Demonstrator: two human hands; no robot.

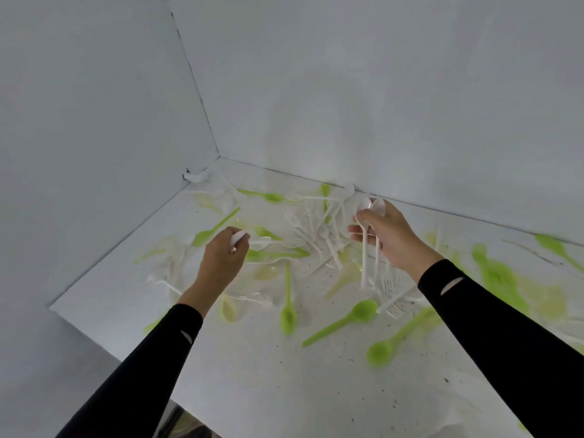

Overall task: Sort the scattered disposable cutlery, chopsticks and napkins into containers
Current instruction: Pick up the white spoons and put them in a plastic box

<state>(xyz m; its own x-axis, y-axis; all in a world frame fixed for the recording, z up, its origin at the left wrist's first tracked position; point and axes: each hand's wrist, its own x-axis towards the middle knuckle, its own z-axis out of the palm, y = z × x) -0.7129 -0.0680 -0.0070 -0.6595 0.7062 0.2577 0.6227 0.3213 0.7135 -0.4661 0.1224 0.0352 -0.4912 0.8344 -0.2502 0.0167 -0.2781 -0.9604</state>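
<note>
1. The right hand point(395, 238) is raised above the tabletop point(284, 390), near the back wall point(379, 90). Its fingers point(357, 230) and thumb are curled round two white spoons point(365, 257), pinching them just below the bowls.
2. The bowls of that pair stand side by side above the hand, and the handles hang down almost straight, with their ends just above the litter.
3. The left hand point(221, 260) is low over the left part of the scatter, knuckles up. Its fingers point(240, 246) are bent round a small white piece point(237, 238), probably a spoon bowl, though blur hides its shape.
4. White forks point(316, 235) lie heaped between the two hands.
5. Green spoons point(357, 314) lie singly across the tabletop: several nearer the person and others by the walls.
6. Both arms wear black sleeves point(505, 343).
</note>
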